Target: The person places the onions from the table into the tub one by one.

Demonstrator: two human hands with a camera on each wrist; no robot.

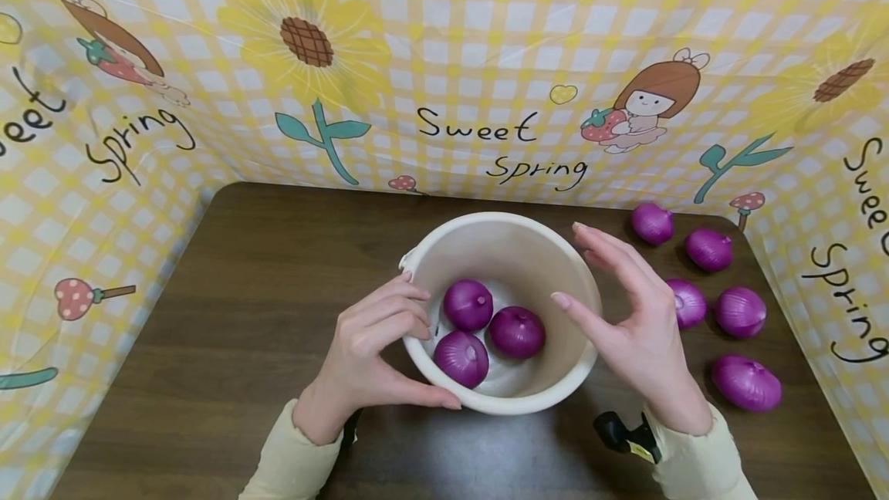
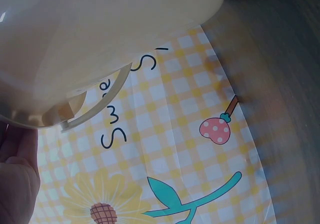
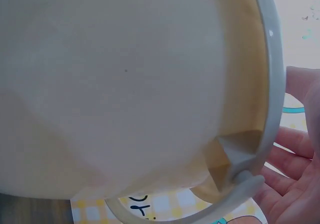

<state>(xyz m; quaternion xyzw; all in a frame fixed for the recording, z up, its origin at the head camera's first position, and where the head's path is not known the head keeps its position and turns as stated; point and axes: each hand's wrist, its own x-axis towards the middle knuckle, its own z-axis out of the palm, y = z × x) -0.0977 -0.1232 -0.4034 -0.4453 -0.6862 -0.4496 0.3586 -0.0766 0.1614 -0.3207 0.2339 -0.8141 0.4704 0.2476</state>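
A cream-white plastic bucket (image 1: 507, 405) stands at the middle of the table, holding three red onions (image 1: 517, 332) on its floor. My left hand (image 1: 371, 349) grips the bucket's left side, the bent fingers over the rim and the thumb along the front edge. On the other side my right hand (image 1: 635, 322) is spread at the right rim, its thumb reaching over the opening and holding nothing. The right wrist view shows the bucket's outer wall (image 3: 125, 99) close up, with the carrying handle (image 3: 220, 204) hanging at its lower edge.
Several more red onions (image 1: 739, 312) lie right of the bucket, along the table's right side. A yellow checked cloth (image 1: 472, 45) with printed flowers walls the dark wooden table (image 1: 278, 268) at the back and sides. A black strap piece (image 1: 618, 432) sits by the right cuff.
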